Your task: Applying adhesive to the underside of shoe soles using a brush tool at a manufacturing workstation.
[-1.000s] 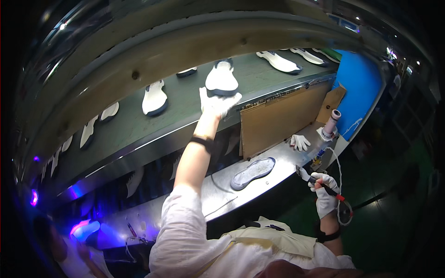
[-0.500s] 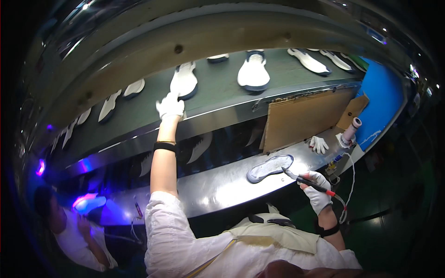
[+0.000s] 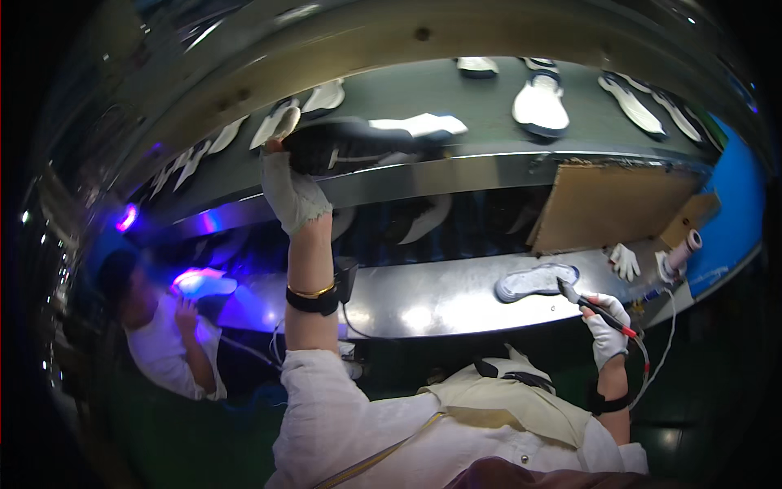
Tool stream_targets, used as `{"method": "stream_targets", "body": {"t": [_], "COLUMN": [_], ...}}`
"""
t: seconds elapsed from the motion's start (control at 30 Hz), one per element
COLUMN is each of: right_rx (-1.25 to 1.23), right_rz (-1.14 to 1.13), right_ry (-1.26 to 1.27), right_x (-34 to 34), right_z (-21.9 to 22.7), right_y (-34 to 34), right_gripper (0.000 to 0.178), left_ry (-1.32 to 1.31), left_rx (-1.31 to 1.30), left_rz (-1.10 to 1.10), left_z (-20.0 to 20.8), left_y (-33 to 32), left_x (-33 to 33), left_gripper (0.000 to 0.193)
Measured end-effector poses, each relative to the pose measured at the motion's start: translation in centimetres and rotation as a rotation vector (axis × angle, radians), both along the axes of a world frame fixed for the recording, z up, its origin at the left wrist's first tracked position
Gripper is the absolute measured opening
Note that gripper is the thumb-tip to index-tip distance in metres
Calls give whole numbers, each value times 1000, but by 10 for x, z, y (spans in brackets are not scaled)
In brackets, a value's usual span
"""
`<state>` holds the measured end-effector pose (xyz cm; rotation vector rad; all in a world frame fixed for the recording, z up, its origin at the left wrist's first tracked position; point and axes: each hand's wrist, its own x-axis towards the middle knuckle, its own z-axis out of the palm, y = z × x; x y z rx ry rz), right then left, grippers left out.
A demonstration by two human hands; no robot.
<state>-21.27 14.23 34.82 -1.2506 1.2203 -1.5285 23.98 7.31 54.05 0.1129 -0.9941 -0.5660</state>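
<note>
My left hand [image 3: 289, 183], in a white glove with bare fingertips, is closed on the heel or toe end of a shoe sole [image 3: 350, 148]. Blurred and tipped, the sole shows its dark underside over the near edge of the green belt; a white piece [image 3: 419, 125] shows at its right end. My right hand [image 3: 607, 330], gloved alike, grips a black-and-red corded pen-like tool [image 3: 601, 311]. The tool's dark tip is right beside another sole [image 3: 538, 282], grey-white with a darker rim, lying on the metal ledge [image 3: 423, 306].
White soles with dark rims, such as this one [image 3: 541, 106], lie along the belt [image 3: 444, 94]. A cardboard sheet [image 3: 619, 208], a loose glove [image 3: 625, 262] and a pinkish cylinder [image 3: 683, 248] stand or lie at right. Another person [image 3: 167, 326] works under violet light at left.
My left hand has picked a sole up from the belt and turned it, dark underside showing. My right hand still holds the tool by the sole on the ledge. The view has shifted.
</note>
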Motion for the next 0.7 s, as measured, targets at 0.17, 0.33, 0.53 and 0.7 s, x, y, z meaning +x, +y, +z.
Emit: {"method": "stream_targets", "body": {"t": [0.17, 0.33, 0.53, 0.7], "right_rx": [-62, 29, 69, 108], "right_rz": [54, 95, 219, 260], "right_ry": [-148, -205, -211, -174], "right_x": [4, 13, 23, 33], "right_z": [-1, 4, 15, 20], "right_y": [-12, -13, -13, -9], "right_gripper": [21, 21, 19, 16], "left_ry": [-56, 127, 166, 191], "left_rx": [-229, 297, 472, 625], "left_rz": [-585, -983, -1055, -975], "left_z": [9, -65, -156, -187], "left_y": [30, 16, 33, 62], "left_x": [34, -34, -59, -65], "left_gripper": [29, 43, 84, 105]}}
